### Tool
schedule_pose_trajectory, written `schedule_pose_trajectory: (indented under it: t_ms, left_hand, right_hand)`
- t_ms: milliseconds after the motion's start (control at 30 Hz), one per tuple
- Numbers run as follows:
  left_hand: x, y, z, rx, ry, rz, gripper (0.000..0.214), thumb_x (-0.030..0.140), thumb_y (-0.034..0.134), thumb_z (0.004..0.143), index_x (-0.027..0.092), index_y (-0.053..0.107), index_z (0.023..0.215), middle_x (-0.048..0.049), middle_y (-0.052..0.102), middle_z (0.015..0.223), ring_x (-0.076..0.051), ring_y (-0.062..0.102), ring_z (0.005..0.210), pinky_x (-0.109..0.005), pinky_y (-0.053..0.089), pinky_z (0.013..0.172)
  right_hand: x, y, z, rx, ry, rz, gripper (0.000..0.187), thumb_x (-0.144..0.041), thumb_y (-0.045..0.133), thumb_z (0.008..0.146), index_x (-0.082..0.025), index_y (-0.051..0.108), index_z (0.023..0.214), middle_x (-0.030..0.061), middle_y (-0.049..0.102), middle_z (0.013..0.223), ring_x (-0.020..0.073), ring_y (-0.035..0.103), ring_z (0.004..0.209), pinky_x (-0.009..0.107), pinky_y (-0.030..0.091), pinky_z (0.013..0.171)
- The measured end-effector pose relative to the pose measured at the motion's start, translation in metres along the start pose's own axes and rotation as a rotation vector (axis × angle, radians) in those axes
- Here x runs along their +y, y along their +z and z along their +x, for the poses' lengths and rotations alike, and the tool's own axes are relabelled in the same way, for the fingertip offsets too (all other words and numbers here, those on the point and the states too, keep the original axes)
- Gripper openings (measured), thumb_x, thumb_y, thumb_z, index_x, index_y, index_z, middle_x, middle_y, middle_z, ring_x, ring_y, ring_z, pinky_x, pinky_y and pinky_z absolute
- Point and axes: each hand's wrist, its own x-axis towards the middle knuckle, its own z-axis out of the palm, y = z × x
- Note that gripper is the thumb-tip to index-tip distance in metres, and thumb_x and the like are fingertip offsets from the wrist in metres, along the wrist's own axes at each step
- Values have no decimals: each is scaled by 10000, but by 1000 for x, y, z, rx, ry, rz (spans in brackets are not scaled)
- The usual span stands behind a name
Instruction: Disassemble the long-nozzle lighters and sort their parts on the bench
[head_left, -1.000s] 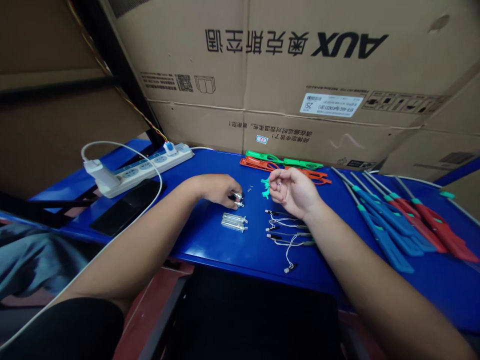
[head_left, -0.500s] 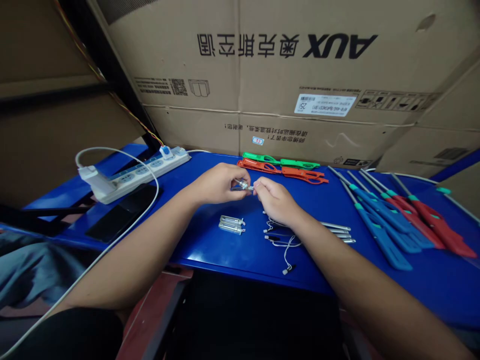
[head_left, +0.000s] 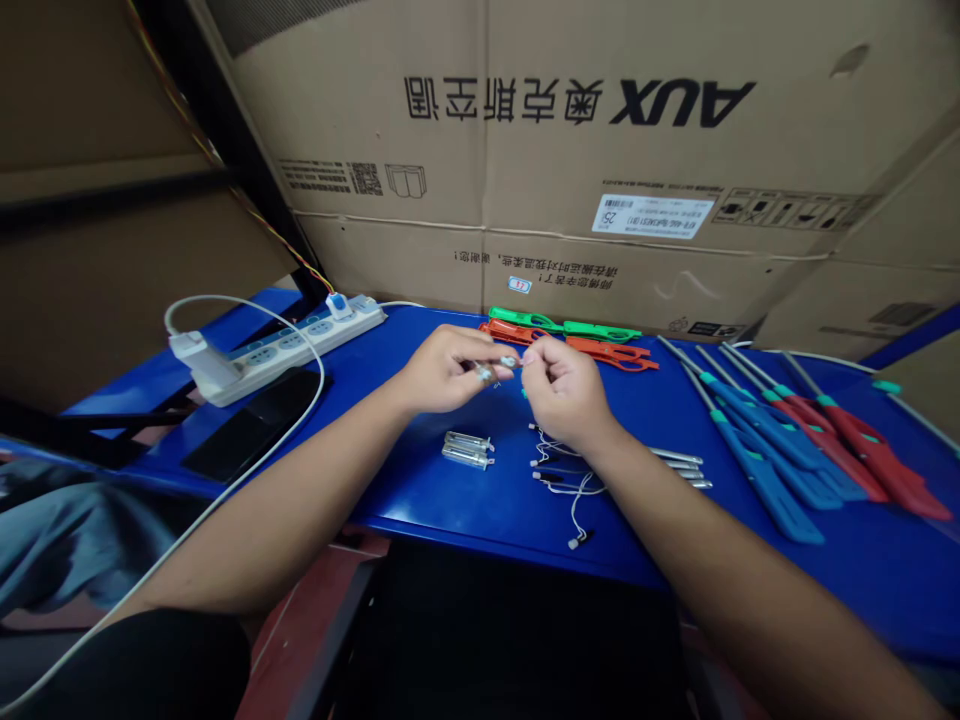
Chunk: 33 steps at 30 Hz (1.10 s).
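Observation:
My left hand is closed around small clear lighter tanks, mostly covered by the fingers; a pale valve end shows at the fingertips and another by the thumb. Close against it, my right hand is pinched at that end; what its fingertips grip is too small to make out. Below the hands, clear lighter tanks lie side by side on the blue table. Thin wires with small connectors spread under my right wrist, beside several metal tubes partly hidden by the forearm.
Green lighter shells and orange lighter shells lie at the back before a big carton. Blue long-necked lighters and red ones fill the right. At left are a power strip, a black phone and a white cable.
My left hand has turned, so the valve ends now face outward and the clear bodies are hidden. My right fingers have curled in more tightly at the tip. The view has shifted slightly.

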Motion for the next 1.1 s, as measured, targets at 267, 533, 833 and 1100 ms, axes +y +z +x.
schedule_pose_trajectory:
  t_ms: [267,533,833,1100]
  left_hand:
    - [-61,-39,-16,-383,-410,327,167,274,654,813,182,777,881,-42,772,846,-161,675,746,-232,445,682]
    - [-79,-42,-24,-479,-516,392,206,238,667,781,201,773,953,-38,776,935,-152,667,772,-214,435,703]
    - [-78,-50,-26,-547,-584,304,358,233,716,740,212,687,1096,-22,768,959,-144,683,805,-200,443,706]
    - [-72,-60,-27,-557,-585,280,188,327,742,738,201,733,878,2,724,796,-128,618,684,-200,399,633]
  right_hand:
    - [31,14,54,-436,20,-447,224,-296,556,840,-208,589,636,15,619,612,151,520,581,280,342,560]
    - [41,62,96,-708,-169,-669,182,-255,614,816,-183,732,698,98,745,777,200,623,696,299,391,634]
    - [55,58,95,-747,-346,-596,419,-144,601,800,-128,691,1209,148,709,1159,242,639,1044,325,466,922]
    - [60,53,98,-660,-333,-597,305,-201,518,914,-127,717,1133,137,726,1143,212,642,1046,315,456,941]
